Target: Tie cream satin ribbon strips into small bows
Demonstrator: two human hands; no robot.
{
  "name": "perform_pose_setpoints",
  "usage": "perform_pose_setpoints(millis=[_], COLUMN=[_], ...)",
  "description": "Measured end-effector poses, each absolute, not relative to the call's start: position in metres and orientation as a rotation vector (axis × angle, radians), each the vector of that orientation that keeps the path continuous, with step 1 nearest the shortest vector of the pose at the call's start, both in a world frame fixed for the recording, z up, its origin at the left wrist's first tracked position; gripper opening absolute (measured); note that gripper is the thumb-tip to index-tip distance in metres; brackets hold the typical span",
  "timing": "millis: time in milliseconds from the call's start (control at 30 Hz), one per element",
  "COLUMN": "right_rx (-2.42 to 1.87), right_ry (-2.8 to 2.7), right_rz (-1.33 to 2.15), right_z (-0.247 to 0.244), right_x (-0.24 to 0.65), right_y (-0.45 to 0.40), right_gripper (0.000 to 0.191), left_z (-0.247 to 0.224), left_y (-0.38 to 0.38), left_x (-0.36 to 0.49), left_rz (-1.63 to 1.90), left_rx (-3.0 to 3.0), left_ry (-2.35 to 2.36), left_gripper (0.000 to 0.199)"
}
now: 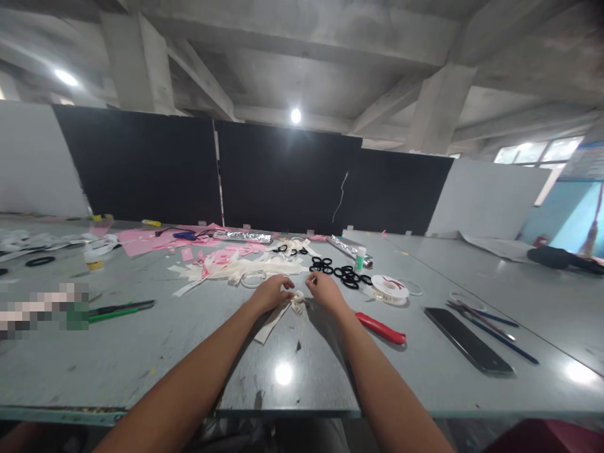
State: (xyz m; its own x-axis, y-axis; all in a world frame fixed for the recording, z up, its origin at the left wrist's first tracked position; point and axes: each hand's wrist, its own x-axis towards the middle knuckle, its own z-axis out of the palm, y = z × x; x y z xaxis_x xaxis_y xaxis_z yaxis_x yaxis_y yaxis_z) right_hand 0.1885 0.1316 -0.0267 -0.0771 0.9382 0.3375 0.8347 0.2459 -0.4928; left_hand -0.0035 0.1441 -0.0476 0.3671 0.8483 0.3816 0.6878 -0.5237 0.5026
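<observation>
Over the middle of the table, my left hand (272, 293) has its fingers curled, with the thumb against a cream fabric strip (272, 325). The strip's upper end is bunched into a small ruffled knot (297, 302), and its flat tail slants down toward me. Just right of the knot, my right hand (325, 290) is closed, thumb and forefinger pressed together. Whatever it pinches is too small to make out. Beyond the hands are a white ring (253, 279) and a pile of cream fabric scraps (245, 269).
Black hair ties (346, 275), a glue stick (360, 258) and a ribbon spool (390, 289) lie right of centre. Nearer are a red-handled tool (381, 328), a phone (467, 340) and scissors (491, 324). Pink scraps (221, 258) lie behind; a green-and-black tool (121, 310) is left.
</observation>
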Motion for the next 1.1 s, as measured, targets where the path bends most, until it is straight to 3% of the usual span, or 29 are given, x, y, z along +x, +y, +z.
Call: perform_pose_setpoints(millis=[167,367,533,767,933,1100], right_rx=[-1.262,-1.055,-0.988,-1.090,-1.063,-1.019], right_ry=[-2.076,-2.194,-2.213,-2.079,-1.950,-1.882], right_rz=[0.137,0.272,0.289,0.172,0.273,0.357], right_z=[-0.036,-0.040,-0.041,-0.043,-0.040,-0.044], right_x=[0.172,0.166,0.166,0.166,0.163,0.157], right_y=[0.133,0.133,0.132,0.134,0.135,0.138], right_gripper=[0.017,0.019,0.020,0.018,0.023,0.036], left_z=[-0.039,-0.024,-0.021,-0.028,-0.025,-0.031], left_y=[0.148,0.151,0.153,0.151,0.146,0.142], left_x=[-0.011,-0.040,-0.058,-0.060,-0.050,-0.022], left_rz=[1.143,1.200,0.945,0.400,0.594,0.950], left_rx=[2.277,2.090,2.089,2.280,2.324,2.127], left_ry=[1.371,1.805,2.145,2.181,2.116,1.568], left_gripper=[0.025,0.027,0.029,0.023,0.025,0.026])
